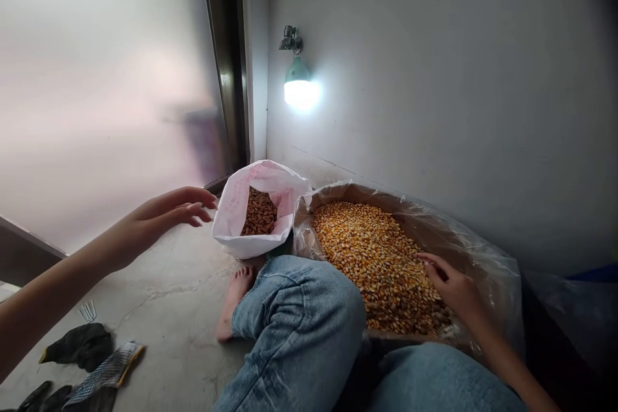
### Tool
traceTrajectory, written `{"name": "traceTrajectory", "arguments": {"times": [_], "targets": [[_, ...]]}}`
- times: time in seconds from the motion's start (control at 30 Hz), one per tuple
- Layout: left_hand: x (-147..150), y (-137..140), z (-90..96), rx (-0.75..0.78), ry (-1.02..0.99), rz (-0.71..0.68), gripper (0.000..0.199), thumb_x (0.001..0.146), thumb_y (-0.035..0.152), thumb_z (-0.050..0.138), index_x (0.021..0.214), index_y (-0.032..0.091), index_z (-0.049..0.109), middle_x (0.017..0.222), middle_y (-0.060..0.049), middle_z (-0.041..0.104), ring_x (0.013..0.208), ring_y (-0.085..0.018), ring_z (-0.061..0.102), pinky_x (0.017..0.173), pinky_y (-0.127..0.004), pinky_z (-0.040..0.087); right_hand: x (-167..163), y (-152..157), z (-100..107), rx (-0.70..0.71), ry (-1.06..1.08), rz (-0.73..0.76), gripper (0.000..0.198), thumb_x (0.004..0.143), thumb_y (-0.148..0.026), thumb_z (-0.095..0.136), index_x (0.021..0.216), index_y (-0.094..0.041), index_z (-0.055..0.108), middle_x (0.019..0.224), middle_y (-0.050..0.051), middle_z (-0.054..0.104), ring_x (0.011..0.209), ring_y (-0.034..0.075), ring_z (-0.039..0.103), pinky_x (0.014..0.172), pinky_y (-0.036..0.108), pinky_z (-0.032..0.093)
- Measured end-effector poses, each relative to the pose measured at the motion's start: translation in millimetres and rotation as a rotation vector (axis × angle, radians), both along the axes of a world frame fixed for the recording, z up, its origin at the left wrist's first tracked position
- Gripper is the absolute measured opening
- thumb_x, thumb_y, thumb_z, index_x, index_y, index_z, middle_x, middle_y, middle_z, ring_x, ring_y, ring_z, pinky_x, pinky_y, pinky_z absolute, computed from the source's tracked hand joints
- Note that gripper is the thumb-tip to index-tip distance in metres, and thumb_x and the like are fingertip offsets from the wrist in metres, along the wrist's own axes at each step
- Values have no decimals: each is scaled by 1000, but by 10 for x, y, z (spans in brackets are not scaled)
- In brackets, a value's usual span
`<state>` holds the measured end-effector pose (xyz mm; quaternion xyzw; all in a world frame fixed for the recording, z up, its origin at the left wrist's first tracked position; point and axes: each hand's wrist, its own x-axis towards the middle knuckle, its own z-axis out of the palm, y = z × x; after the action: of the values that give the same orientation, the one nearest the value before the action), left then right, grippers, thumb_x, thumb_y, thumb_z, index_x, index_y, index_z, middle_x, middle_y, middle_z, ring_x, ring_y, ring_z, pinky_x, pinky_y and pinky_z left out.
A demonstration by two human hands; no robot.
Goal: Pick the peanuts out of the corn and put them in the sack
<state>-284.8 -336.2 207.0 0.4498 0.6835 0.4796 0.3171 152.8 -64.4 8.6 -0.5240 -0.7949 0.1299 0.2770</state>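
A white sack [253,245] with a pink inside stands open, with small brown nut-like or bean-like pieces [259,212] in it. My left hand [170,209] hovers just left of its rim, fingers stretched out and apart, holding nothing. To the right, a plastic-lined cardboard box [425,225] holds a heap of yellow-orange corn kernels [360,238]. Some browner pieces lie mixed in at its near side. My right hand [451,286] is over the right part of the corn, thumb and fingertips drawn together; what they pinch, if anything, is too small to make out.
My bent knee in jeans [309,309] and bare foot [236,302] are in front of the containers. Dark work gloves [82,347] and a small metal fork-like tool [87,311] lie on the floor at lower left. A lit bulb [299,87] hangs on the wall.
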Motion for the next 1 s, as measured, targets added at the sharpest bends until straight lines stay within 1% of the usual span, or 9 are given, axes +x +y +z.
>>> {"name": "traceTrajectory", "arguments": {"times": [0.1, 0.2, 0.3, 0.43, 0.53, 0.63, 0.8, 0.87, 1.0], "targets": [[-80, -265, -47, 23, 14, 33, 25, 70, 38, 54, 89, 25, 63, 95, -3, 62, 88, -22, 55, 79, -34, 43, 118, -274, 208, -150, 246, -42, 28, 72, -41, 47, 97, -31, 55, 68, 7, 61, 54, 17, 56, 56, 30, 45], [-160, -422, -75, 34, 14, 51, 27, 72, 38, 52, 92, 24, 61, 98, -3, 61, 89, -22, 54, 78, -34, 43, 255, -556, 419, -227, 393, -80, 27, 68, -42, 54, 92, -32, 57, 68, 9, 58, 52, 16, 53, 56, 30, 44], [-198, -454, -8, 68, -18, 14, 28, 71, 36, 52, 94, 21, 61, 98, -4, 61, 86, -20, 55, 78, -35, 44, 341, -798, 629, -197, 501, -137, 26, 66, -42, 55, 88, -29, 58, 66, 8, 57, 52, 16, 52, 55, 31, 44], [-138, -390, 143, 187, -47, -133, 28, 70, 37, 53, 91, 21, 61, 98, -6, 60, 81, -20, 57, 73, -36, 48, 367, -1074, 868, -83, 595, -203, 30, 62, -42, 57, 87, -25, 59, 63, 2, 56, 52, 16, 50, 51, 30, 44], [-32, -354, 203, 253, -38, -214, 25, 70, 38, 53, 88, 23, 62, 91, -5, 62, 78, -20, 58, 70, -38, 50, 377, -1266, 991, -96, 616, -155, 31, 63, -41, 58, 89, -23, 59, 63, 1, 57, 52, 13, 50, 51, 27, 44], [53, -357, 199, 294, -38, -277, 19, 72, 38, 51, 86, 30, 62, 86, -2, 63, 79, -23, 59, 71, -42, 50, 388, -1446, 1078, -105, 610, -105, 30, 66, -40, 57, 89, -20, 59, 65, 0, 57, 52, 11, 50, 52, 25, 43], [57, -417, 144, 313, -75, -293, 20, 70, 36, 53, 88, 34, 62, 81, -2, 64, 83, -29, 58, 71, -49, 49, 343, -1646, 1209, -143, 591, -79, 29, 68, -40, 55, 88, -19, 59, 66, 0, 56, 53, 10, 50, 53, 24, 43], [36, -464, 144, 319, -80, -277, 18, 71, 35, 53, 87, 32, 62, 81, -2, 64, 80, -27, 58, 69, -46, 50, 323, -1682, 1270, -154, 564, -82, 30, 67, -42, 56, 87, -20, 60, 66, 1, 56, 54, 11, 51, 55, 25, 44], [-12, -604, 200, 337, -103, -233, 18, 73, 33, 50, 83, 24, 63, 82, -2, 63, 72, -19, 58, 62, -34, 52, 328, -1667, 1420, -188, 470, -85, 34, 61, -49, 59, 86, -26, 61, 68, 4, 58, 56, 14, 53, 57, 29, 45]]}}
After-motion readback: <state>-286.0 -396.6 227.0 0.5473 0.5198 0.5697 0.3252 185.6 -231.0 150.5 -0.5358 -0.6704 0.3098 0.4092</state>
